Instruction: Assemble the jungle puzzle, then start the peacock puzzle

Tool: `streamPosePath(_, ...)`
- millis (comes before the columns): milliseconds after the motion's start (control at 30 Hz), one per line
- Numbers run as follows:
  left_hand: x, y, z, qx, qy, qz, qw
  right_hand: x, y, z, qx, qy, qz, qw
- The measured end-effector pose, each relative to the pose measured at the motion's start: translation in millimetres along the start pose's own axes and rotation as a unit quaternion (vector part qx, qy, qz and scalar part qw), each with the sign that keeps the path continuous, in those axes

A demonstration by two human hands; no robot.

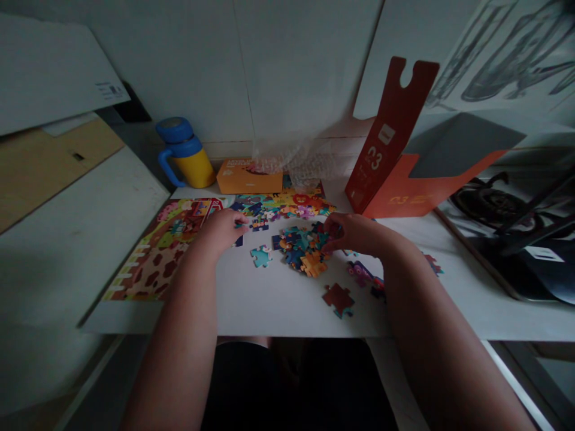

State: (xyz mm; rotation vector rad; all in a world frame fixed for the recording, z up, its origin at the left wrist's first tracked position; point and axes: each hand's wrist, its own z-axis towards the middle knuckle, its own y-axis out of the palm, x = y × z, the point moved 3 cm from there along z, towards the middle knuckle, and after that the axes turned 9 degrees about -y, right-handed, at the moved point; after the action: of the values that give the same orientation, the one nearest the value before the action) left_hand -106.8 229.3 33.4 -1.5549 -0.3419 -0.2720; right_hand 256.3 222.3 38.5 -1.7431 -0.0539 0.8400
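Observation:
My left hand (223,231) is closed, thumb and fingers pinched on a small puzzle piece (238,224) that is mostly hidden. Close to its fingertips lies a dark, multicoloured piece (259,224). At the right side of a heap of jigsaw pieces (302,246), my right hand (345,232) has its fingers curled in a pinch; they cover whatever is between them. A light teal piece (260,256) lies left of the heap. Nearer to me are a brown-red piece (339,299) and a purple piece (359,272), the latter beside my right wrist.
A colourful puzzle picture (155,263) lies left, partly under my left forearm. Behind the heap are more joined pieces (296,206), an orange box (250,177), bubble wrap (299,163) and a blue-yellow flask (191,158). An open red-orange carton (404,188) stands right.

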Motion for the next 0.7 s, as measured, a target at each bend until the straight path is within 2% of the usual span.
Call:
streamPosePath(133,21.2,1.6,-6.4,0.007,0.073,-0.033,0.997,-2.9,-2.7,-0.8,0.018,-0.017,0.024,0.999)
streamPosePath(300,44.8,11.4,-13.0,-0.022,0.155,-0.060,0.986,-5.7,-3.8,-0.2,0.031,-0.029,0.098,0.994)
streamPosePath(433,50.3,16.6,-14.5,-0.027,0.172,-0.081,0.981,-3.7,-5.5,2.4,0.115,-0.016,0.148,0.982)
streamPosePath(567,51.4,15.5,-15.3,-0.019,0.176,-0.085,0.981,1.0,-6.9,6.5,0.209,0.027,0.195,0.958)
streamPosePath(700,55.6,23.5,-16.9,0.006,0.196,-0.087,0.977,4.5,2.2,13.2,0.236,0.057,0.244,0.939)
